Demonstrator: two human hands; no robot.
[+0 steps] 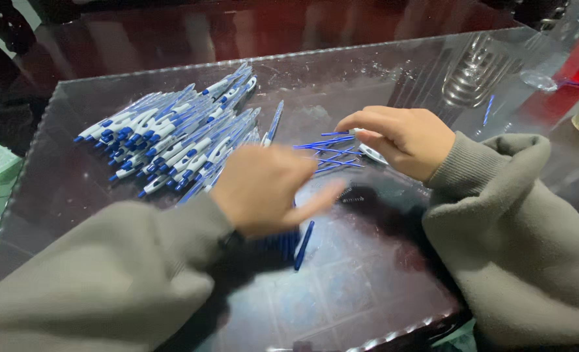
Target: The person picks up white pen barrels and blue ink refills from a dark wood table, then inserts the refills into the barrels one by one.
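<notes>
Pinching a white pen part in my right grip (400,140) above loose blue refills (328,151); left grip (266,189) half-curled, apparently empty. Finished pens (172,137) heaped at ten o'clock on the table (367,274); refills remain.

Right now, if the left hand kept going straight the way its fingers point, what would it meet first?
The left hand points right and slightly up, toward the loose thin blue refills and then the right hand. Probably the refills come first, though depth is unclear.
</notes>
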